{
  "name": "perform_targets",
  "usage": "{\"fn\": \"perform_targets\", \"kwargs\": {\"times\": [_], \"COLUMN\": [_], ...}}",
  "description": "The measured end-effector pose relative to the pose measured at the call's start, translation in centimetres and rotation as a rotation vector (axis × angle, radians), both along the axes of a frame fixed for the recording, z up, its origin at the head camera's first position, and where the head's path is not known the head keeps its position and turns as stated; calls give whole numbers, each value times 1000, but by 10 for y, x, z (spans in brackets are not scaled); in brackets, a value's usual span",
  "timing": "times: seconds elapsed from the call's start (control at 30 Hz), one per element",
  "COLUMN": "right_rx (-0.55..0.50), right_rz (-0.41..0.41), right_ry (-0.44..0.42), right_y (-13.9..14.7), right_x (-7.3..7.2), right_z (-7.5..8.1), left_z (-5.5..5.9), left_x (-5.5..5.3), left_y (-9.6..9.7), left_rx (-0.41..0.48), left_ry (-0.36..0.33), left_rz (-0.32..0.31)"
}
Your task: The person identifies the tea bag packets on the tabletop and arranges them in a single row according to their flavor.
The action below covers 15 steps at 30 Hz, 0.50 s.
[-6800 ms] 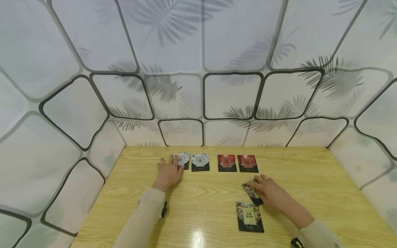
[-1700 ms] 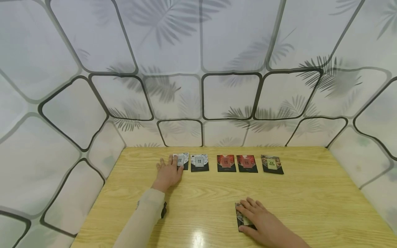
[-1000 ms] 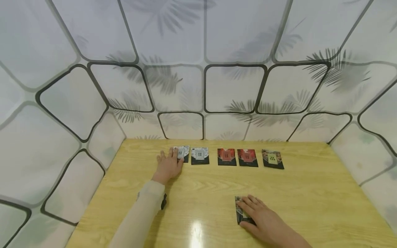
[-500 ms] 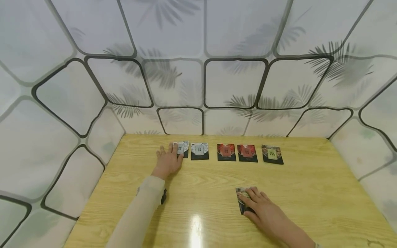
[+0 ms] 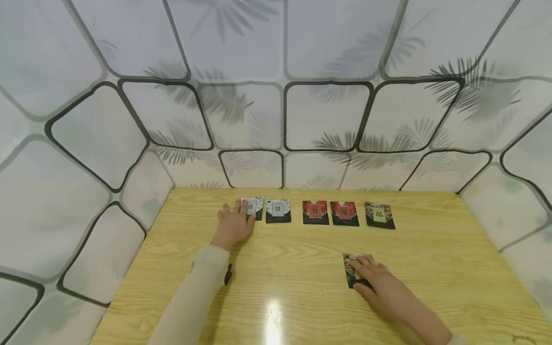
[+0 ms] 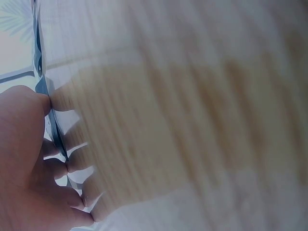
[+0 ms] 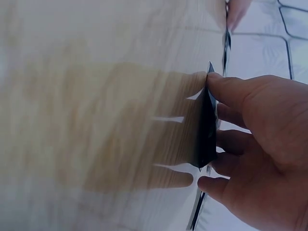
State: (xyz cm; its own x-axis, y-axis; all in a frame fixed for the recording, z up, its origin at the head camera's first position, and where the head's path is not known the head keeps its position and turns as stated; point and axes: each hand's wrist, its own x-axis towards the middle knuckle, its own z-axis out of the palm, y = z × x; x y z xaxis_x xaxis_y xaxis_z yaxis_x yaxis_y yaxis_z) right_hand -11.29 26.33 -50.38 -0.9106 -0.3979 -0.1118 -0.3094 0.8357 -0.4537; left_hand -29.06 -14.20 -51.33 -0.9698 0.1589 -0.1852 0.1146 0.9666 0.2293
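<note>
My left hand (image 5: 233, 226) rests on the left one of two white-and-black packets, its fingers over the left side of that flat packet (image 5: 255, 211). The other white packet (image 5: 278, 211) lies just right of it. Nearer the front, my right hand (image 5: 383, 286) lies over a dark food packet (image 5: 350, 276) with a yellowish label. Its fingers spread across the top and cover much of the right side. In the right wrist view the thumb touches one edge of this packet (image 7: 208, 127), low over the table.
Along the back of the wooden table (image 5: 276, 258) lie two red-and-black packets (image 5: 316, 213) (image 5: 344, 213). To their right, slightly turned, is a packet with a yellow-green label (image 5: 379, 215). A patterned wall covering (image 5: 319, 117) rises behind the table.
One yellow-label packet has gone to the right end of the back row. Lately my right hand has shifted the other rightward and away from me. My left hand stays put; the head view tilts down.
</note>
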Motion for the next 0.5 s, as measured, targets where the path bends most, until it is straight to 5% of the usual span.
{"fn": "perform_targets", "kwargs": {"times": [0.5], "right_rx": [-48], "right_rz": [-33], "right_ry": [52], "right_y": [31], "right_x": [-15], "right_z": [-4], "left_z": [-5], "left_x": [-3], "left_y": [-2], "left_rx": [-3], "left_ry": [-2], "left_rz": [-1]}}
